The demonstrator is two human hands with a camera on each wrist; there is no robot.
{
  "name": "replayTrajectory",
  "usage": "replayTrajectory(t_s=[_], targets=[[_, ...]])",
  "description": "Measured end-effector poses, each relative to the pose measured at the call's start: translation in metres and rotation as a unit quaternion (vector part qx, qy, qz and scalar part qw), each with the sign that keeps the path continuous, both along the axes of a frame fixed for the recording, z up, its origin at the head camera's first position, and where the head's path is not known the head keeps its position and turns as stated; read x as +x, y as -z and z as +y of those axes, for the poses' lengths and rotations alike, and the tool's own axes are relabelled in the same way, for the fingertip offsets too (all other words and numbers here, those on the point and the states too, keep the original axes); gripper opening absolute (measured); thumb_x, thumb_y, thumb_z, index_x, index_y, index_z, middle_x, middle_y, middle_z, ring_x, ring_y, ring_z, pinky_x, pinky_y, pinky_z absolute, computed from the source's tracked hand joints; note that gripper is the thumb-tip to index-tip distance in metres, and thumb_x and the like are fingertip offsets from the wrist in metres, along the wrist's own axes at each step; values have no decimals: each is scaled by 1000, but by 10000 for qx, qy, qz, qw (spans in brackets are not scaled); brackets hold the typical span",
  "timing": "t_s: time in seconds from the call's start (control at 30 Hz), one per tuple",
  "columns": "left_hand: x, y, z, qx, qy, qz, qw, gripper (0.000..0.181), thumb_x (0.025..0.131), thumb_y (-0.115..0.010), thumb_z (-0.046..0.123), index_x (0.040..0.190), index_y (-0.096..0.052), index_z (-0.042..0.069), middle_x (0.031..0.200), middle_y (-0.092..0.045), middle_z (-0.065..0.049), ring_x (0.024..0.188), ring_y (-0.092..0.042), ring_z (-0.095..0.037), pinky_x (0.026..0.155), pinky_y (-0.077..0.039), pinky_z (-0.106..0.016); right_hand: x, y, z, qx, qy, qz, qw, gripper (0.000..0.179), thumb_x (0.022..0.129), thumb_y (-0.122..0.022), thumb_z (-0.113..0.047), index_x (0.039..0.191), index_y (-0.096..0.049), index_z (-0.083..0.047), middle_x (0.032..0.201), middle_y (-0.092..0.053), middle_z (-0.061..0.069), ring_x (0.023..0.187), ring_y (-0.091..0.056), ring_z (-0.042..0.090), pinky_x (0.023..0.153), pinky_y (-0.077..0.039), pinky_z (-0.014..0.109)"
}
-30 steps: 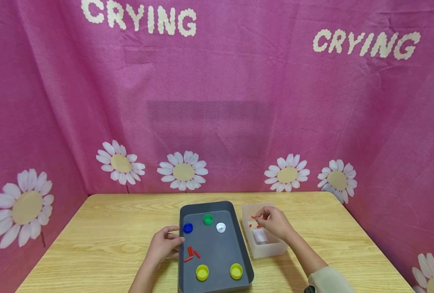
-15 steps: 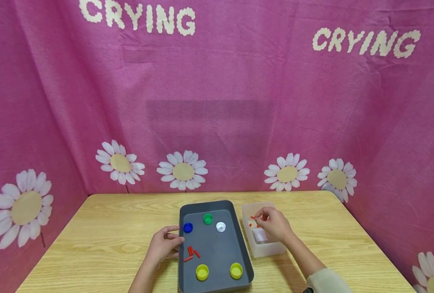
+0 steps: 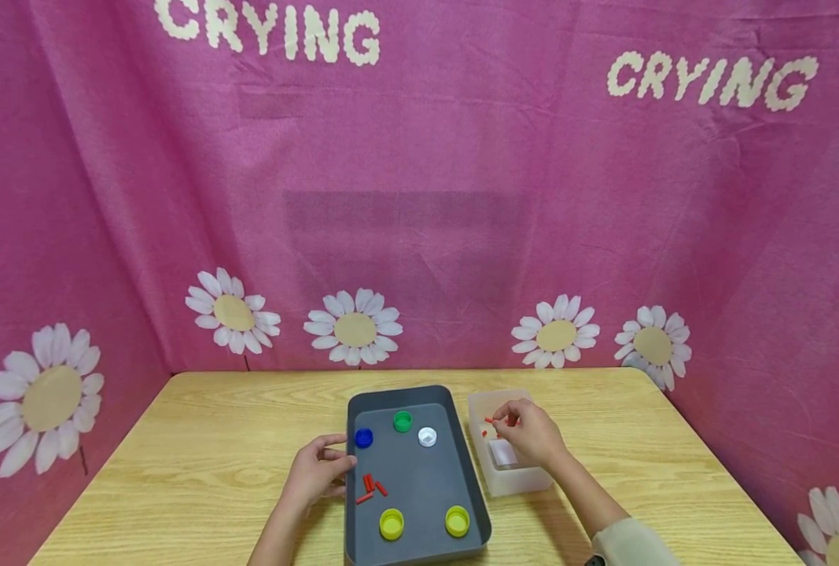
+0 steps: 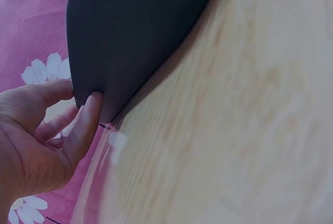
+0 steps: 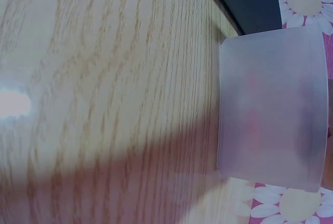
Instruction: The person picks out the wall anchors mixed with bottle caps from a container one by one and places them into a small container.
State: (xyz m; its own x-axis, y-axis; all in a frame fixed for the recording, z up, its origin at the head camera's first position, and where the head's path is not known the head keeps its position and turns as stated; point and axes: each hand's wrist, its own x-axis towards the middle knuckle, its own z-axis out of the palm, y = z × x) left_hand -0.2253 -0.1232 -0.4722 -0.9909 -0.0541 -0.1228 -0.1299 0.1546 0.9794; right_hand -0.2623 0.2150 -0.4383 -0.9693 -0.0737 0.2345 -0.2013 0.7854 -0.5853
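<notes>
My right hand [image 3: 531,431] reaches into a translucent plastic box [image 3: 520,482], its thumb and index finger pinching a small red stick [image 3: 488,420]. Another red piece [image 3: 484,433] and a white block [image 3: 502,452] lie in that box. My left hand [image 3: 316,469] touches the left side of a dark grey tray [image 3: 419,491] with its fingertips; the left wrist view has the same fingers against the tray's outer wall [image 4: 125,37]. Several red sticks [image 3: 369,483] lie in the tray's left part. The right wrist view shows the box's wall [image 5: 273,109], with the fingers hidden.
In the tray sit a blue cap [image 3: 364,438], a green cap [image 3: 402,421], a white cap [image 3: 427,437] and two yellow caps, one at left [image 3: 391,524] and one at right [image 3: 458,521]. A pink flowered cloth [image 3: 419,275] hangs behind the wooden table [image 3: 200,464].
Both hands stay almost in place. The right fingers shift only slightly in the box, and the red sticks and caps in the tray have not moved.
</notes>
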Motion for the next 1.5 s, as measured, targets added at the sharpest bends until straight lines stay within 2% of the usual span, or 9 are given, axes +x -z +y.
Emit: replayTrajectory(t_s=[0.33, 0.67, 0.8, 1.03, 1.2, 1.5], targets=[[1, -2, -1, -116, 46, -70, 9999, 47, 80, -69, 5, 124, -54, -2, 94, -62, -14, 64, -61, -14, 53, -56, -32, 1, -1, 1, 20, -18, 18, 10000, 6, 80, -69, -15, 83, -68, -10, 74, -53, 0, 67, -47, 11, 58, -37, 25], [1, 0, -3, -137, 59, -154, 9998, 48, 81, -69, 6, 125, -53, -2, 93, -61, -13, 65, -62, -15, 54, -56, -33, 5, -5, -7, -294, -199, -2, 9994, 5, 82, -69, -13, 85, -68, -10, 71, -54, 0, 67, -47, 12, 56, -40, 24], [2, 0, -2, -71, 25, -154, 9999, 47, 80, -69, 5, 124, -53, -2, 93, -61, -13, 64, -62, -15, 53, -56, -32, 6, -8, -15, -326, -332, 205, 9987, 7, 80, -71, -15, 84, -68, -9, 69, -55, -2, 67, -46, 10, 54, -39, 22], [1, 1, -2, -132, 27, -127, 9998, 47, 80, -69, 6, 124, -53, -2, 92, -61, -12, 65, -62, -14, 53, -56, -32, 9, -15, -37, -376, -555, 267, 9974, 7, 79, -72, -16, 84, -69, -12, 71, -54, -3, 58, -43, 8, 50, -38, 20], [0, 0, -2, -84, 22, -137, 9999, 48, 80, -70, 6, 124, -53, -1, 93, -61, -12, 65, -61, -15, 53, -56, -32, 13, -19, -54, -321, -742, 361, 9961, 6, 79, -72, -17, 82, -69, -14, 72, -53, -3, 58, -42, 8, 50, -38, 19], [0, -2, 0, -147, 23, -128, 9998, 47, 81, -69, 6, 124, -53, -1, 95, -62, -14, 66, -63, -15, 54, -57, -34, 23, -19, -83, -131, -1368, 274, 9901, 4, 81, -71, -19, 83, -68, -16, 75, -54, -4, 60, -42, 5, 52, -39, 18]])
